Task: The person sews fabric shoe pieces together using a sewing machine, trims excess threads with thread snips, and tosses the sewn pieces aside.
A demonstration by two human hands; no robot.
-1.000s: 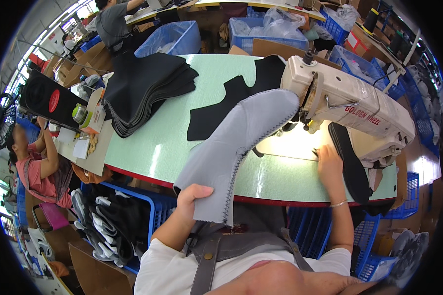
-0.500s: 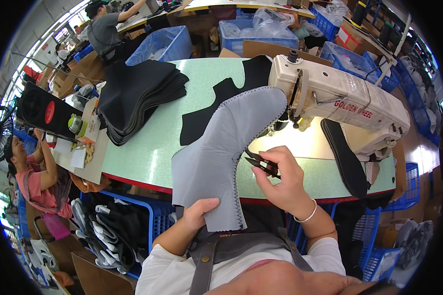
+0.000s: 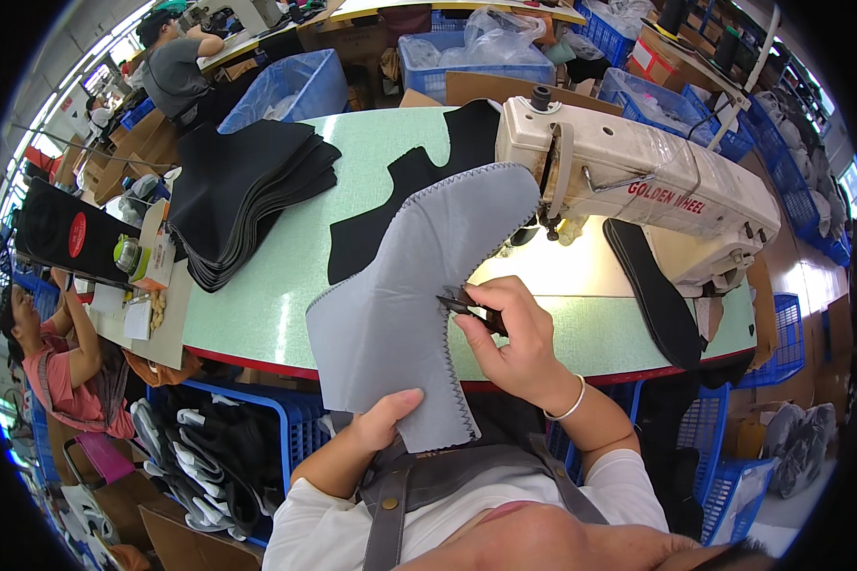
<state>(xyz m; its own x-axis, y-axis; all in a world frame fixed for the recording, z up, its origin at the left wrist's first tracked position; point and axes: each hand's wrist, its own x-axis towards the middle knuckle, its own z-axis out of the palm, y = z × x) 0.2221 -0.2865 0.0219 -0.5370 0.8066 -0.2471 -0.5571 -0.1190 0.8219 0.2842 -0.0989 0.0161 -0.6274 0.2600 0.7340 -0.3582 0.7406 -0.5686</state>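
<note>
Clamping grey fabric [image 3: 386, 309], left hand [image 3: 388, 419] faces right hand [image 3: 517, 338] gripping snips [image 3: 461, 306] over stitched edge [image 3: 454, 376].

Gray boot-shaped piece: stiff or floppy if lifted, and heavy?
The gray piece is probably springy rather than limp: the left hand grips its lower end, yet the upper end shows no clear droop. Faint creases suggest it can bend. Likely light: the hand pinches only near one edge.

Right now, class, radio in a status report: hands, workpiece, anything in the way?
Left fingers pinch grey boot-shaped piece near its lower end. Right fingers hold black snips, tips at its zigzag-stitched edge. Nothing visibly blocks the snips.
</note>
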